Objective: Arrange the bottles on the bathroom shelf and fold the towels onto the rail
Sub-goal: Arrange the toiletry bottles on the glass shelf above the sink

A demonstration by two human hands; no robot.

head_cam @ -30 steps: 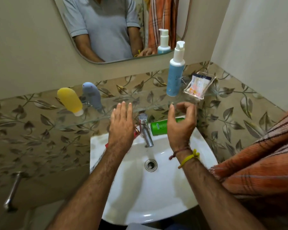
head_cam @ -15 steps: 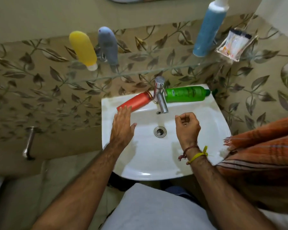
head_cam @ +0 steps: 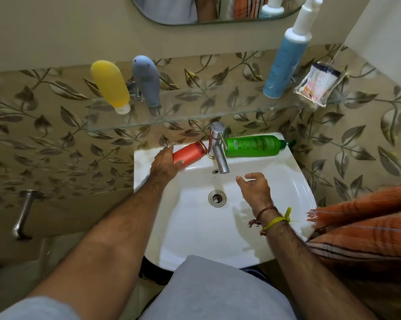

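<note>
My left hand [head_cam: 163, 163] grips the lower end of a red bottle [head_cam: 191, 152] that lies on the sink's back ledge, left of the tap. A green bottle [head_cam: 252, 146] lies on its side right of the tap. My right hand [head_cam: 254, 187] hovers over the basin, fingers loosely curled, holding nothing. On the glass shelf [head_cam: 194, 114] stand a yellow bottle [head_cam: 110, 85] and a grey bottle [head_cam: 147, 79] at the left, and a tall blue pump bottle [head_cam: 284, 58] at the right. An orange striped towel [head_cam: 365, 227] hangs over my right side.
A clear packet [head_cam: 317, 86] sits at the shelf's right end. The chrome tap [head_cam: 218, 146] stands between the two lying bottles on the white sink [head_cam: 294, 181]. A mirror [head_cam: 213, 10] hangs above. A metal pipe [head_cam: 21, 215] juts from the left wall.
My left hand moved forward and closed round the red bottle's end. My right hand uncurled from a loose fist and stayed over the basin. The view tilted down to the sink.
</note>
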